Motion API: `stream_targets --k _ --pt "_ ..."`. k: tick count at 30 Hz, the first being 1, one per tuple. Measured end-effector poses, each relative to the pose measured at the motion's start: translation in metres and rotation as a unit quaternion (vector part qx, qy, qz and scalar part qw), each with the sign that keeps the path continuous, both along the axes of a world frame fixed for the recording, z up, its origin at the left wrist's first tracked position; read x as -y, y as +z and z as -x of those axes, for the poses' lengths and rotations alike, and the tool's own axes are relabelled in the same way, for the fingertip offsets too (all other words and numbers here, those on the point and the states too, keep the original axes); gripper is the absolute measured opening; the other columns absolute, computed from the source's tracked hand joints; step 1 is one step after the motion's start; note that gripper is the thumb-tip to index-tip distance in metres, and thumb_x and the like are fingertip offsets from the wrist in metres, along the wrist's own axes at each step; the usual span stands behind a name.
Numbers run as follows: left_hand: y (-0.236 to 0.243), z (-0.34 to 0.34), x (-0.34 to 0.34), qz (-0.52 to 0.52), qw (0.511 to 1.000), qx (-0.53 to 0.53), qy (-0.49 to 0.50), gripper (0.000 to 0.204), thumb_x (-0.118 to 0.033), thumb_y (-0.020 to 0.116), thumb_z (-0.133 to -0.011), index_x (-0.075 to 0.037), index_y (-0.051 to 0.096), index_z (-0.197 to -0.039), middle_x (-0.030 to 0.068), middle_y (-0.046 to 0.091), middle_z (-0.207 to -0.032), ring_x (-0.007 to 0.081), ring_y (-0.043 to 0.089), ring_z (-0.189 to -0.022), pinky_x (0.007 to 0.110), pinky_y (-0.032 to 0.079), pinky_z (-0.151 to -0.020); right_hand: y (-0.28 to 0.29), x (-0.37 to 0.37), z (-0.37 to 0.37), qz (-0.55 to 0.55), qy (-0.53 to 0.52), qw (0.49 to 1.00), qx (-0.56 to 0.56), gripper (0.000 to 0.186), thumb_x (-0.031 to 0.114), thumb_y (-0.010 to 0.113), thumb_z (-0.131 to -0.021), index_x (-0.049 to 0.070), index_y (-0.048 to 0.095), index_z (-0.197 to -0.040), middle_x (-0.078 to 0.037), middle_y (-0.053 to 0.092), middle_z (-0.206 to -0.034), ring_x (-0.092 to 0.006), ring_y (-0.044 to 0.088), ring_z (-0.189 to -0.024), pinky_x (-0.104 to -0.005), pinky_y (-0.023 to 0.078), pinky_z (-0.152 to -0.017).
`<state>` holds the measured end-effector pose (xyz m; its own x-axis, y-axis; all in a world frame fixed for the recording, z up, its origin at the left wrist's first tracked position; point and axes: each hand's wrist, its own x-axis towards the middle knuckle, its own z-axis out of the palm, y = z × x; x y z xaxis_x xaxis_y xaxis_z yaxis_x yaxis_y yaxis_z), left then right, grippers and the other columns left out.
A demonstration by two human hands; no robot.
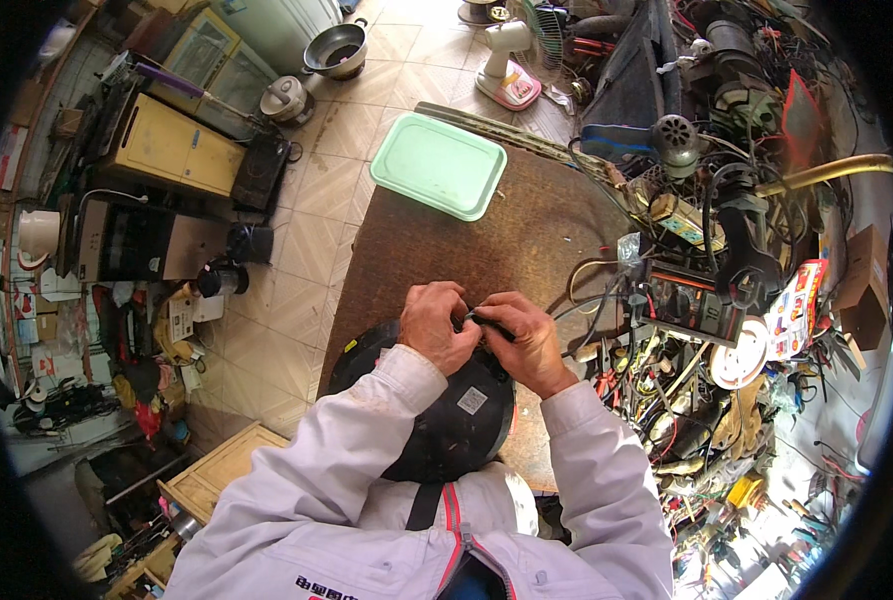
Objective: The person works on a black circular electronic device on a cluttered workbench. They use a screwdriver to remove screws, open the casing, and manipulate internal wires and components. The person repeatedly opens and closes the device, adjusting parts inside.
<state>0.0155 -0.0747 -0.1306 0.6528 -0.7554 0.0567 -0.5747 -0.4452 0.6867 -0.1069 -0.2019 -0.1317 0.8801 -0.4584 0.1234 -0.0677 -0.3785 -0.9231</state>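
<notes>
Black round appliance (446, 410), dome-shaped with a small pale label on its shell, lies at the near edge of a brown table (446, 250), directly in front of a person in a pale grey work jacket. Both hands meet just above it: the left hand (436, 325) is curled with its fingers closed around a small dark part, and the right hand (526, 340) pinches a slim black piece (488, 322) between thumb and fingers, the two hands touching over the appliance's far rim. What exactly the dark part is cannot be told at this size. A mint-green tray (436, 165) sits at the far end of the table, well apart from the hands. To the person's right, a dense heap of cables, tools and spare parts (696, 330) crowds the table's edge, with a black meter-like device (686, 300) among them and a round white dial (741, 355) just beside it. On the tiled floor (296, 290) to the left stand a yellow cabinet (171, 150), a dark boxy appliance (131, 245), a white rice cooker (286, 98) and a metal pan (336, 48).
</notes>
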Motion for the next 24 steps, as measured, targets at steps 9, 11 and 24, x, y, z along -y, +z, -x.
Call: stream_targets --k 9,11,24 --pt "-0.003 0.004 0.008 0.018 0.999 -0.001 0.041 0.015 -0.008 0.072 -0.067 -0.007 0.063 -0.079 0.0103 0.066 -0.085 0.0340 0.062 -0.088 0.045 0.048 -0.082 -0.003 0.000 0.000 0.072 0.024 0.997 0.003 0.027 -0.005 0.073 -0.077 0.004 0.071 -0.103 -0.016 0.067 -0.106 -0.0354 0.065 -0.098 -0.0422 0.054 -0.085" --pt "-0.002 -0.001 0.007 0.012 0.999 -0.026 0.030 0.015 -0.008 0.073 -0.067 -0.007 0.064 -0.079 0.0100 0.067 -0.086 0.0337 0.062 -0.088 0.045 0.049 -0.083 -0.004 0.002 -0.001 0.075 0.030 0.997 -0.008 0.027 -0.005 0.073 -0.077 0.004 0.071 -0.103 -0.016 0.068 -0.105 -0.0354 0.066 -0.097 -0.0421 0.054 -0.085" --pt "0.000 -0.025 0.002 -0.053 0.967 -0.248 0.036 0.017 -0.013 0.077 -0.069 -0.006 0.069 -0.082 0.0128 0.072 -0.091 0.0341 0.069 -0.091 0.042 0.054 -0.083 0.001 -0.005 0.000 0.161 0.012 0.987 -0.018 0.019 -0.003 0.073 -0.080 0.003 0.072 -0.098 -0.013 0.070 -0.103 -0.0323 0.068 -0.096 -0.0400 0.056 -0.081"
